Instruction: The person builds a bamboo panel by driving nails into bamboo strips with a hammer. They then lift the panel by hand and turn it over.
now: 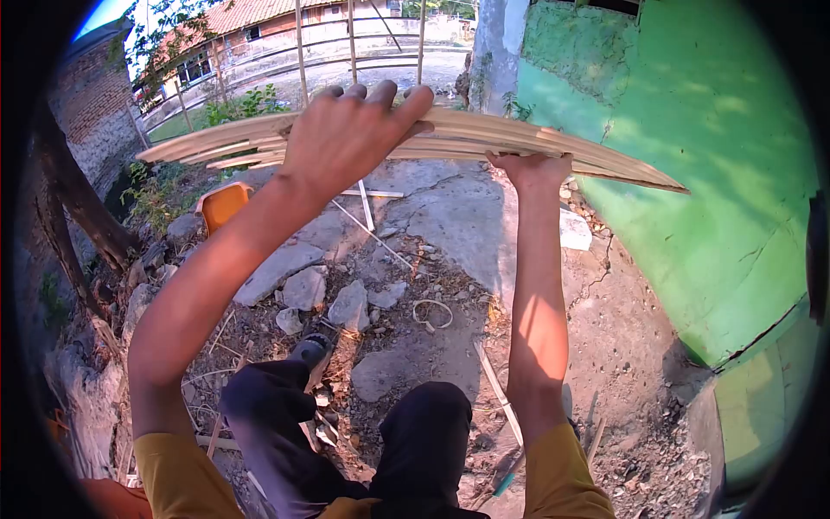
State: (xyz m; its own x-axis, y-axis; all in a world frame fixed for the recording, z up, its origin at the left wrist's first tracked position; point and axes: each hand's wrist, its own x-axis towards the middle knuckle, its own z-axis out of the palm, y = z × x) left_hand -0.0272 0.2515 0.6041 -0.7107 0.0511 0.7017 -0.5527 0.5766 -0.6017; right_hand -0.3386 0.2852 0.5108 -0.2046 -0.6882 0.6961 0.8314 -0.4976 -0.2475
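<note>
A stack of long, thin wooden strips [484, 130], bamboo by the look of them, is held up crosswise in front of me at arm's length. My left hand [350, 134] is closed over its top edge left of the middle, with the fingers curled over the far side. Farther right, my right hand [534, 169] grips the stack from below; most of its fingers are hidden behind the strips. The strip ends fan apart slightly at the left and taper together at the right.
A green wall [692, 156] rises close on the right. Broken concrete chunks [349, 304], a loop of strip [432, 315] and loose strips [499, 391] litter the ground. An orange plastic object [226, 206] and a tree trunk [86, 203] stand left; a fence [353, 43] lies beyond.
</note>
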